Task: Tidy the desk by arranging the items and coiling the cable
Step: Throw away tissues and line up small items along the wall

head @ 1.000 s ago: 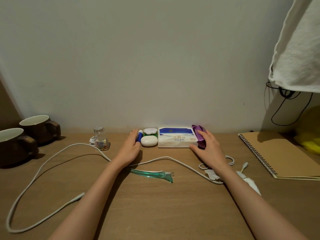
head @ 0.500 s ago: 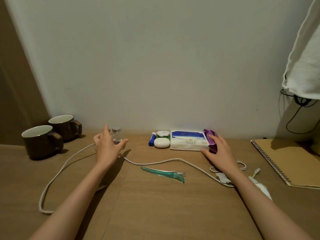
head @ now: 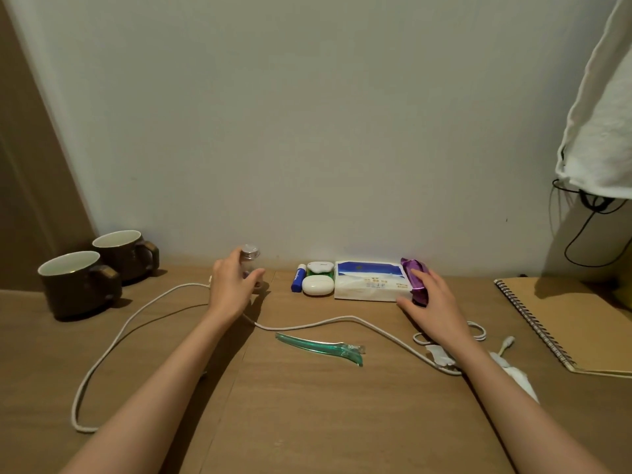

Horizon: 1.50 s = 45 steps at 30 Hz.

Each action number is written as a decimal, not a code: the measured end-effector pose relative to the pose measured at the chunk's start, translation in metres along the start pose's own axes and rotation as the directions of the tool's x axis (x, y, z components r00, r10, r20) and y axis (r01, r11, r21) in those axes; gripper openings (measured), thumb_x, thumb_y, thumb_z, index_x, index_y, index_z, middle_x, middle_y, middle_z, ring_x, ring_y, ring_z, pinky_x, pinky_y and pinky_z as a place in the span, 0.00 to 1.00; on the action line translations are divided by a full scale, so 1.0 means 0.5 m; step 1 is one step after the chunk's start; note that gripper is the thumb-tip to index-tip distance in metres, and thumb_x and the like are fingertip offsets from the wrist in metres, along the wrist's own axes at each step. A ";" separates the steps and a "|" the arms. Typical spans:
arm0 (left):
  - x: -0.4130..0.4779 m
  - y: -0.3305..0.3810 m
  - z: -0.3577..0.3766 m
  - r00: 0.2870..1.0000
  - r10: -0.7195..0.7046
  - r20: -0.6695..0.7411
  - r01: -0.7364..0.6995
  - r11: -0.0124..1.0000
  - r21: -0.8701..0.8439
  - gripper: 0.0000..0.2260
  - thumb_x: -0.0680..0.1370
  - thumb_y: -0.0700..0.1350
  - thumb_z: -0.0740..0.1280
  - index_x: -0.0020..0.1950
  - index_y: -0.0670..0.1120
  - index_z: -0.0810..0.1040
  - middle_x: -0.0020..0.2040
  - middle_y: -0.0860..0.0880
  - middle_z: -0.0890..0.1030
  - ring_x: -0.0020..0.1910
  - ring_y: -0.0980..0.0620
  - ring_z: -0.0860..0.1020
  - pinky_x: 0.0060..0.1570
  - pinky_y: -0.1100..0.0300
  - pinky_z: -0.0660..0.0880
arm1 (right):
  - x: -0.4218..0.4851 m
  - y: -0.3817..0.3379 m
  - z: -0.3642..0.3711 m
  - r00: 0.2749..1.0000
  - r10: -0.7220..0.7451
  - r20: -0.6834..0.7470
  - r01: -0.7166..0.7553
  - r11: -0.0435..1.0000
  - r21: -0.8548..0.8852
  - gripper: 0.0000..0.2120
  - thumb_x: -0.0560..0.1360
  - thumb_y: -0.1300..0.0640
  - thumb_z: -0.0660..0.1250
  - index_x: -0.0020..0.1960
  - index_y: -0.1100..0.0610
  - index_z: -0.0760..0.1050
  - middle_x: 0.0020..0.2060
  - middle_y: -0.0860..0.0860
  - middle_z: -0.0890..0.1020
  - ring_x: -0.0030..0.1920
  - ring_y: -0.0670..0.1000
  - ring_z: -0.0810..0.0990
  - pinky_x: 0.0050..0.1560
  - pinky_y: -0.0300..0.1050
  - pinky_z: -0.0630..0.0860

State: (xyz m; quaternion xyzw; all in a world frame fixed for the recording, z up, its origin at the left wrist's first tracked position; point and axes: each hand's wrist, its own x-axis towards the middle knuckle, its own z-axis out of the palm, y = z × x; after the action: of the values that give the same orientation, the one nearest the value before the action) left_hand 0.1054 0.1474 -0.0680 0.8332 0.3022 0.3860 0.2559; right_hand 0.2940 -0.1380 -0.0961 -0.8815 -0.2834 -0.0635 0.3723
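- Cable (head: 307,326): white braided cord, uncoiled, lying loose on the desk (head: 307,422). It makes one long loop at the near left, rises toward the wall, then crosses the middle to the near right.
- Desk: light brown wood-grain laminate, matt, with one seam running front to back. It is set against a plain pale wall (head: 307,131).
- Grip, left hand (head: 232,285): narrow, with fingers and thumb curled round a small clear bottle (head: 249,253) that has a silver screw cap and stands upright near the wall.
- Grip, right hand (head: 431,302): wide, with fingers laid flat on a shiny purple packet (head: 415,268) that touches the right end of the tissue pack (head: 371,282).
- Tissue pack: soft white wrap with a blue band on top; the print is too small to read.
- Blue tube (head: 298,278): white cap, with white script down its side that is not legible. It lies just left of the two cases.
- White oval case (head: 318,286): smooth and rounded, in front of a green-and-white case (head: 320,267).
- Hair clip (head: 321,348): translucent green plastic, long and curved, on the near side of the cord at mid-desk.
- Mugs, two (head: 78,285) (head: 124,254): dark brown glaze, pale inside, side by side at the far left.
- Notebook (head: 564,319): kraft cover and wire spiral binding, at the far right.
- White cloth (head: 602,114): coarse weave, hanging at the upper right.
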 end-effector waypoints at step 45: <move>-0.026 0.063 0.012 0.969 0.129 0.212 -0.098 0.984 -0.148 0.17 0.75 0.51 0.67 0.62 0.49 0.73 0.57 0.53 0.75 0.55 0.55 0.73 0.55 0.57 0.73 | 0.002 -0.031 -0.007 0.966 -0.127 -0.226 0.083 0.977 -0.196 0.27 0.73 0.40 0.65 0.69 0.48 0.68 0.68 0.50 0.69 0.66 0.51 0.61 0.61 0.49 0.68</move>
State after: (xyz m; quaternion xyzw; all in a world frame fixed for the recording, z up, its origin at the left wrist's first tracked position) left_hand 0.1131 0.1154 -0.0569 0.8674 0.1967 0.3249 0.3214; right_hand 0.2869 -0.1315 -0.0836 -0.8820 -0.2762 -0.2139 0.3163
